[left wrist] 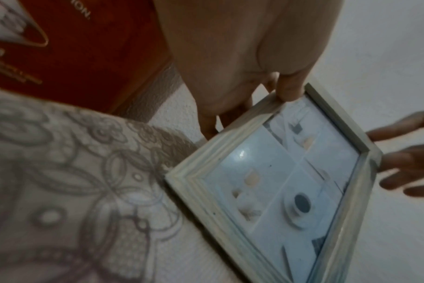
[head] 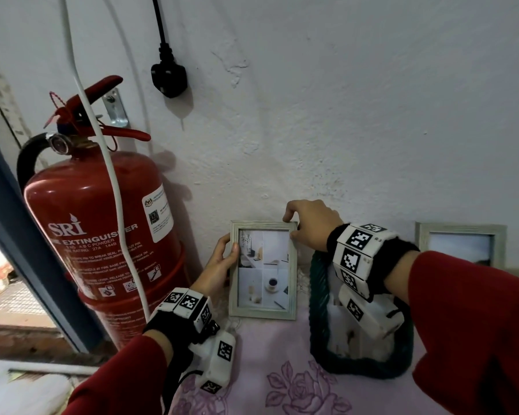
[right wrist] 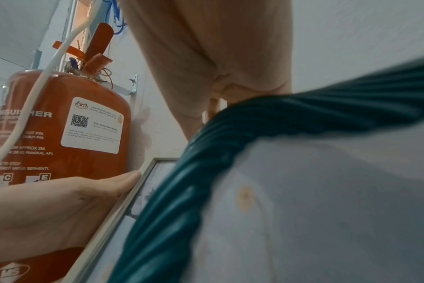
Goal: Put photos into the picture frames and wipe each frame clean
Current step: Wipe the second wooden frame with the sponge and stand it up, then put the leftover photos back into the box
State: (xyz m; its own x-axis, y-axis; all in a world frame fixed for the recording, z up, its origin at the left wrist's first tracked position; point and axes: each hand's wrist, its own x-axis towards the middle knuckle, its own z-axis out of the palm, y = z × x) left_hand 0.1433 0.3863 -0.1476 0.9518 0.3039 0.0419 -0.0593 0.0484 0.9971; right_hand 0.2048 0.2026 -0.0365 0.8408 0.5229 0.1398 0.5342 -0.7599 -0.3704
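Note:
A pale wooden picture frame (head: pixel 262 270) with a four-part photo behind its glass stands upright against the white wall on a flowered cloth. My left hand (head: pixel 222 259) grips its left edge, thumb on the front; the left wrist view shows the thumb (left wrist: pixel 291 90) on that frame (left wrist: pixel 274 187). At the top right corner my right hand (head: pixel 306 223) pinches the frame. A dark green twisted-rim frame (head: pixel 357 363) stands just right of it, mostly hidden by my right wrist, and fills the right wrist view (right wrist: pixel 278 172). A second pale frame (head: pixel 462 244) stands far right.
A red fire extinguisher (head: pixel 102 235) hangs on the wall just left of the frame, with a white cable (head: pixel 114 187) running down across it. A black plug (head: pixel 169 76) dangles above. The pink flowered cloth (head: pixel 282 384) covers the surface.

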